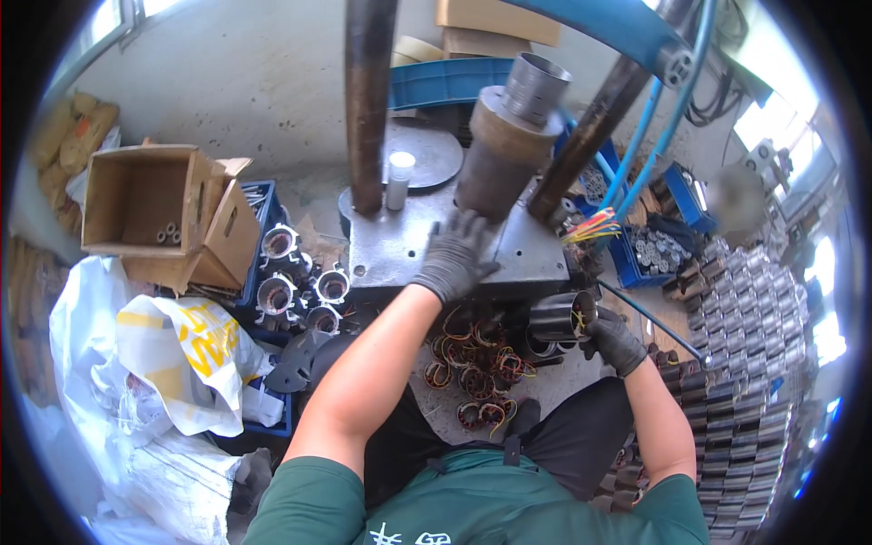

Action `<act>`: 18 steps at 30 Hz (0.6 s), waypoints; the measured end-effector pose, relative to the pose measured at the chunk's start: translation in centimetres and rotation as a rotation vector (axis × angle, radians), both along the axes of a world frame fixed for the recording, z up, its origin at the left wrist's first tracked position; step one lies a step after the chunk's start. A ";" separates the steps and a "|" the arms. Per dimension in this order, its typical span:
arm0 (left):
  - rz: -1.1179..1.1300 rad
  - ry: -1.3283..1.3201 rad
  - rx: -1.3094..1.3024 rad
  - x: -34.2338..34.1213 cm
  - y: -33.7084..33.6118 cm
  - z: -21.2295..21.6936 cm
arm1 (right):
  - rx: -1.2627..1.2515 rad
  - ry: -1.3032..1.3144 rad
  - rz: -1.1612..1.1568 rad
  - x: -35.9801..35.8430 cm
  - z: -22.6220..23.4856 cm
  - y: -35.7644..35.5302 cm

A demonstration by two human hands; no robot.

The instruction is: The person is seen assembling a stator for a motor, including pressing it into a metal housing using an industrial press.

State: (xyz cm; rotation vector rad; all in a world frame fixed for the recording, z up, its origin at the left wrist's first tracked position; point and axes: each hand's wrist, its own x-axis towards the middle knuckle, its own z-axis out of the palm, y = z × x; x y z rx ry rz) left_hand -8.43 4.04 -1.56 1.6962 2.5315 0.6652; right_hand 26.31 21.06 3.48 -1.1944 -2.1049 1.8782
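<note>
Dark cylinder [552, 318], right of centre, is gripped at its end by curled right hand [618, 341]; left hand [457, 254] is splayed, nothing visibly held, near steel column [495, 177], whose underside should be avoided.

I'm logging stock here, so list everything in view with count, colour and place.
Stepped cylinder: one, grey, between posts
Posts: two, dark, upper centre
Plate: one, grey, centre
Small container: one, white, on plate
Black cylinder: one, black, in right hand
Wired coils: several, multicoloured, floor below plate
Housings: at least four, white, left of plate
Open box: one, brown, upper left
Sacks: several, mostly white, lower left
Stacked metal parts: many, grey, right
Hoses: several, blue, upper right
Crates: several, blue, around plate
Left hand: one, grey-gloved, by stepped cylinder's base
Right hand: one, grey-gloved, centre right
</note>
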 end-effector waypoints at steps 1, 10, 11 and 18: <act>0.058 0.031 -0.046 -0.5 0.1 -0.5 | 0.002 -0.067 -0.006 1.5 -0.1 0.7; 0.010 0.167 -0.024 -2.0 0.5 -3.9 | 0.399 -0.234 -0.233 16.0 -9.6 6.7; -0.010 0.254 0.149 -2.1 0.3 -4.3 | 0.461 -0.215 -0.294 17.7 -11.3 6.9; -0.046 -0.083 0.146 -0.9 -3.8 -3.8 | -0.117 0.334 -0.984 25.2 -19.2 1.2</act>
